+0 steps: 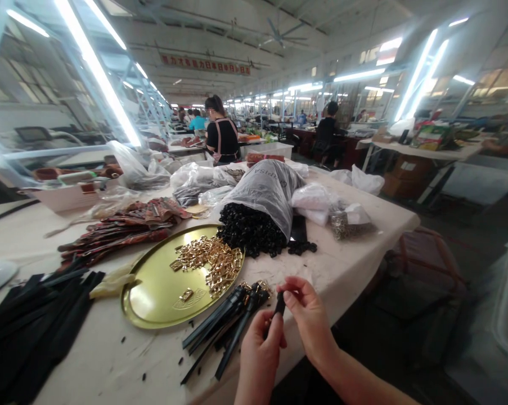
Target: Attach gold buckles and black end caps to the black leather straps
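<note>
Both hands meet over the table's front edge around a short black strap [280, 304]. My left hand [263, 334] is closed on its lower part, and my right hand [301, 301] pinches its upper end. Fingers hide much of the strap. Just left of my hands lies a bundle of black straps with gold buckles [237, 315]. Behind it, a round gold tray [152, 301] bears a heap of loose gold buckles [214, 260]. Many small black pieces [254, 230] spill from a grey plastic bag [264, 188] beyond the tray.
Long black strips [34, 332] lie at the left, with reddish-brown strips [127, 228] behind them. Clear plastic bags [317, 199] stand at the back right of the table [363, 264]. A brown stool [422, 259] is to the right. Co-workers [224, 135] sit farther off.
</note>
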The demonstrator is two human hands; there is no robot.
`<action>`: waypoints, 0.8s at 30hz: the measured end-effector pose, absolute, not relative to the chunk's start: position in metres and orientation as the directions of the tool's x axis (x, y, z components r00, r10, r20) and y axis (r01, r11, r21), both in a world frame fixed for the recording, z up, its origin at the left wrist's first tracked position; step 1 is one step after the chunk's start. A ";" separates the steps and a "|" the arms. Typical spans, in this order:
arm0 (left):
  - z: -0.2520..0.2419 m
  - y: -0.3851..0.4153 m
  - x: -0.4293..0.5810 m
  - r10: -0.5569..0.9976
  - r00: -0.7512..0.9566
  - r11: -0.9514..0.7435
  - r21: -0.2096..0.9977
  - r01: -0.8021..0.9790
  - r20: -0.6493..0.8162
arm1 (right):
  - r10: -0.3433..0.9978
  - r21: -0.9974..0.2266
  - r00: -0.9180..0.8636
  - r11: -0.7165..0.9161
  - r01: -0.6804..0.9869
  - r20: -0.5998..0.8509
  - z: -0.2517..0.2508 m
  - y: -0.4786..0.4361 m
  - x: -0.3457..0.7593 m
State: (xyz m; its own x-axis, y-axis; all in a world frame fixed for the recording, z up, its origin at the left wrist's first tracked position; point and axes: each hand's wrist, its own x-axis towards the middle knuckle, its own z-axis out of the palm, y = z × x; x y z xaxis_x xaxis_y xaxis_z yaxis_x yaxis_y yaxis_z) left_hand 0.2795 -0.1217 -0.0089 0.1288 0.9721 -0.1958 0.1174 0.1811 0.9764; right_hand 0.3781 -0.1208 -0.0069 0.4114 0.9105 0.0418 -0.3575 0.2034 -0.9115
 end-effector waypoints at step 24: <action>0.008 -0.136 0.275 0.980 0.194 -0.003 0.970 0.242 -0.045 | 0.988 -0.950 0.135 -0.027 -0.313 -0.073 -0.007 -0.147 0.390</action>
